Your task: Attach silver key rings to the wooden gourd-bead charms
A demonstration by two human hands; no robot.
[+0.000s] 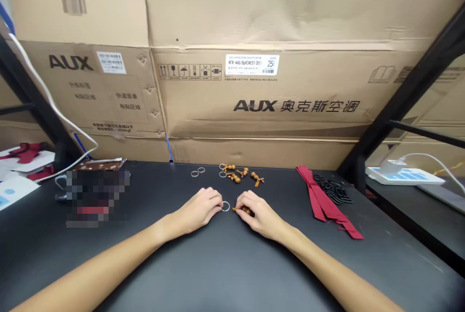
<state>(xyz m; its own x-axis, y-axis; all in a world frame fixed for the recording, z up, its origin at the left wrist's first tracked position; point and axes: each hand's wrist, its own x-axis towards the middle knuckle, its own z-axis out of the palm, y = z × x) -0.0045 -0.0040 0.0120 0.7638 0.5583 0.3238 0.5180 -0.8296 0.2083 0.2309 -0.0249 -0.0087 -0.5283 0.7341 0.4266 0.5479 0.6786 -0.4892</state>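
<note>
My left hand (205,205) pinches a silver split key ring (225,206) between thumb and fingers, its loop pointing right. A short distance to the right, my right hand (256,210) is closed on a brown gourd-shaped bead charm (247,210), mostly covered by the fingers. The charm's orange cord end points toward the ring, and a small gap parts the two. Beyond the hands lie several similar gourd charms (243,172) with orange cords, two of them beside key rings (222,174). Two loose key rings (195,174) lie farther left.
Red fabric strips (323,200) and a pile of black clips (334,190) lie at the right. A brown packet (105,164) sits at the left, partly blurred. Cardboard boxes (290,128) stand along the back edge, with black metal posts (359,171) at both sides.
</note>
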